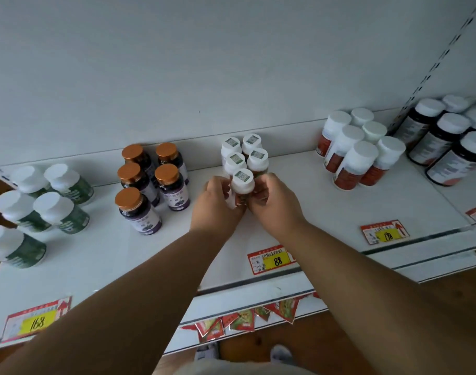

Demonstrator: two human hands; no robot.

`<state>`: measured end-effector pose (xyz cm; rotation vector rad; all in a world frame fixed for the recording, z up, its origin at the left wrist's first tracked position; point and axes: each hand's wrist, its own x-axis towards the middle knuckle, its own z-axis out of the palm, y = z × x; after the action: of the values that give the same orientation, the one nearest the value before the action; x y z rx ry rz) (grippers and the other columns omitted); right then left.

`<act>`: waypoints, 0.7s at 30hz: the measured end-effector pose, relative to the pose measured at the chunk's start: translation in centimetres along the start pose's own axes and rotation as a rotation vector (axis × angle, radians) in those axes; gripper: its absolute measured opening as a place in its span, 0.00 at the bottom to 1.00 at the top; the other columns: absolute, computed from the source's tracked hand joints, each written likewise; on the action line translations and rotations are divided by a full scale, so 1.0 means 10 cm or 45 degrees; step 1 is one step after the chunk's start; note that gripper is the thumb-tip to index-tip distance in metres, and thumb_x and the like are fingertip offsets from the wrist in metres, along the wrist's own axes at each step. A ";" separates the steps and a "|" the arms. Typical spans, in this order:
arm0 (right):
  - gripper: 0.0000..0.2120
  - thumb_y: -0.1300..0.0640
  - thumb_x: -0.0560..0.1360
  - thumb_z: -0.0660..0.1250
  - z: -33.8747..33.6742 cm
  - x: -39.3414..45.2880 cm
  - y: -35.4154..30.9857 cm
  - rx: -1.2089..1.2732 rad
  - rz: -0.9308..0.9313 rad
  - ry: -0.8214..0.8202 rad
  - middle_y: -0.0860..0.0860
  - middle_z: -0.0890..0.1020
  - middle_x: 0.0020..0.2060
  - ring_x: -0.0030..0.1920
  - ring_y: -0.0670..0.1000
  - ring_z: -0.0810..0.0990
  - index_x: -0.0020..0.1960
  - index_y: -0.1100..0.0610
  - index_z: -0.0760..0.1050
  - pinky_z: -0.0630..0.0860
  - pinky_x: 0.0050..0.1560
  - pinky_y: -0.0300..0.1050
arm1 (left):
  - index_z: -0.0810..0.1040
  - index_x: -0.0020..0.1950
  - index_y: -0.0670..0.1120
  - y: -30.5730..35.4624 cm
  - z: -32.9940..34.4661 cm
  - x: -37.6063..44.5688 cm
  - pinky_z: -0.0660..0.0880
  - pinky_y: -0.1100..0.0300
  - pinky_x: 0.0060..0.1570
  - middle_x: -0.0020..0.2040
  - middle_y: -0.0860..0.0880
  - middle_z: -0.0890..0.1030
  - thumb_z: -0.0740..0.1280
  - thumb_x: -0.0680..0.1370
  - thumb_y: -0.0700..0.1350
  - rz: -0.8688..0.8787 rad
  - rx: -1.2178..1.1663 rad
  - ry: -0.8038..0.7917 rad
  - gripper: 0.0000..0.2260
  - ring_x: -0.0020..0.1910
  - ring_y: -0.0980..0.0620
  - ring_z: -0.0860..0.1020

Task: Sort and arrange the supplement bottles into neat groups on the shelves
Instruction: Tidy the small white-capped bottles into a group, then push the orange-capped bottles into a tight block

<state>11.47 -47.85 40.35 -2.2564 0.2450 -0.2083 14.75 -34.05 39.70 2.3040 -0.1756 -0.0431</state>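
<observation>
A: Holding item: front bottle (242,182), both hands curling round it, left hand (216,205) and right hand (272,203), each grip closing on its sides, just before four like bottles (245,151).

B: Risk?

A: Nudging it back is likely toppling that cluster.

B: Setting?

A: White shelf (326,201) is carrying green (50,201), purple (153,180) and red (358,150) groups; price tags (272,259) are sitting along its edge, wooden floor below.

Glossy coppery metallic lids (132,153) on dark bottles; matt white plastic caps (365,153); smooth painted shelf (307,201); paper price tags (272,259).
</observation>
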 end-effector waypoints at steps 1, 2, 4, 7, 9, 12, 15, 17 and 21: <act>0.15 0.53 0.73 0.73 -0.01 -0.02 -0.01 -0.009 -0.019 0.001 0.48 0.81 0.51 0.50 0.50 0.80 0.56 0.53 0.73 0.75 0.49 0.44 | 0.72 0.62 0.47 0.02 -0.02 -0.05 0.76 0.55 0.50 0.55 0.50 0.77 0.75 0.72 0.50 -0.010 0.010 0.028 0.22 0.50 0.52 0.77; 0.16 0.52 0.72 0.73 -0.02 -0.04 0.01 -0.020 -0.035 -0.001 0.48 0.81 0.51 0.50 0.49 0.79 0.57 0.53 0.73 0.75 0.48 0.44 | 0.72 0.62 0.47 0.03 -0.03 -0.11 0.76 0.56 0.50 0.54 0.50 0.77 0.76 0.72 0.48 -0.025 0.023 0.055 0.23 0.50 0.52 0.76; 0.16 0.52 0.73 0.73 -0.06 -0.12 0.05 -0.033 -0.075 -0.028 0.48 0.79 0.51 0.49 0.48 0.78 0.56 0.53 0.71 0.73 0.44 0.38 | 0.72 0.62 0.48 0.05 -0.05 -0.26 0.74 0.60 0.49 0.53 0.52 0.77 0.76 0.71 0.47 -0.061 0.024 0.097 0.23 0.50 0.53 0.76; 0.15 0.53 0.74 0.72 -0.12 -0.29 0.05 -0.017 -0.183 -0.063 0.47 0.77 0.51 0.49 0.46 0.76 0.56 0.53 0.71 0.66 0.41 0.29 | 0.72 0.62 0.49 0.08 -0.09 -0.53 0.75 0.61 0.50 0.53 0.54 0.77 0.76 0.72 0.47 -0.086 0.061 0.154 0.22 0.50 0.54 0.77; 0.15 0.54 0.74 0.72 -0.12 -0.41 -0.01 0.019 -0.244 -0.080 0.47 0.77 0.50 0.49 0.46 0.76 0.57 0.53 0.71 0.66 0.42 0.28 | 0.72 0.62 0.50 0.08 -0.16 -0.72 0.75 0.63 0.50 0.54 0.54 0.77 0.76 0.73 0.48 -0.095 0.076 0.173 0.21 0.51 0.56 0.76; 0.15 0.54 0.75 0.72 -0.04 -0.55 -0.18 0.059 -0.332 -0.135 0.47 0.77 0.51 0.50 0.45 0.77 0.58 0.54 0.72 0.70 0.45 0.31 | 0.73 0.62 0.49 0.05 -0.34 -0.97 0.72 0.67 0.50 0.54 0.54 0.77 0.75 0.73 0.47 -0.081 0.117 0.199 0.20 0.50 0.57 0.76; 0.14 0.54 0.74 0.72 0.11 -0.65 -0.39 0.079 -0.389 -0.137 0.48 0.78 0.51 0.49 0.45 0.77 0.57 0.54 0.72 0.74 0.48 0.38 | 0.74 0.61 0.48 -0.10 -0.57 -1.10 0.70 0.68 0.49 0.52 0.54 0.78 0.75 0.73 0.46 -0.079 0.101 0.227 0.19 0.49 0.57 0.76; 0.13 0.55 0.74 0.71 0.24 -0.70 -0.54 0.072 -0.400 -0.146 0.48 0.78 0.50 0.48 0.45 0.77 0.55 0.55 0.72 0.73 0.46 0.39 | 0.74 0.61 0.49 -0.25 -0.73 -1.14 0.69 0.68 0.48 0.52 0.53 0.78 0.75 0.73 0.46 -0.087 0.074 0.249 0.18 0.49 0.57 0.77; 0.12 0.54 0.75 0.70 0.63 -0.80 -0.87 0.049 -0.349 -0.124 0.47 0.77 0.50 0.48 0.45 0.76 0.56 0.53 0.72 0.72 0.45 0.36 | 0.74 0.59 0.50 -0.63 -1.09 -1.15 0.74 0.64 0.50 0.52 0.53 0.77 0.75 0.73 0.46 -0.058 0.073 0.228 0.17 0.49 0.56 0.77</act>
<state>6.11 -35.75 42.47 -2.2492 -0.1202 -0.2442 5.06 -20.26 42.12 2.3548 -0.0331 0.1470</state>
